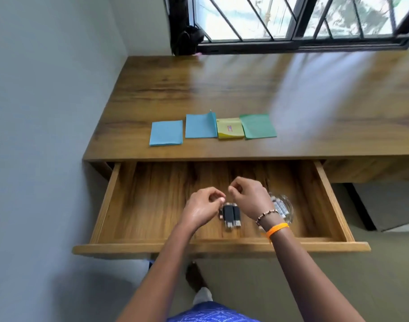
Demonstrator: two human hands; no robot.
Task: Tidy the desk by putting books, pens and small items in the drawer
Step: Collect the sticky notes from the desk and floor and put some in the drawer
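Note:
The wooden drawer point(152, 201) is pulled out below the desk point(199, 84). Several small black flash drives point(230, 216) lie side by side on its floor. My left hand point(202, 209) hovers just left of them, fingers curled with nothing visible in them. My right hand point(250, 196) is just above and right of them, fingers also curled, empty as far as I can see. A clear glass dish point(283, 209) with small items sits in the drawer, partly hidden behind my right wrist. On the desk lie two blue sticky-note pads point(166, 133) point(200, 126), a yellow pad point(230, 131) and a green pad point(258, 126).
A grey wall point(48, 112) runs close along the desk's left side. A barred window point(291, 19) is behind the desk, with a dark object point(187, 40) in its left corner. My foot point(195, 277) is on the floor below the drawer front.

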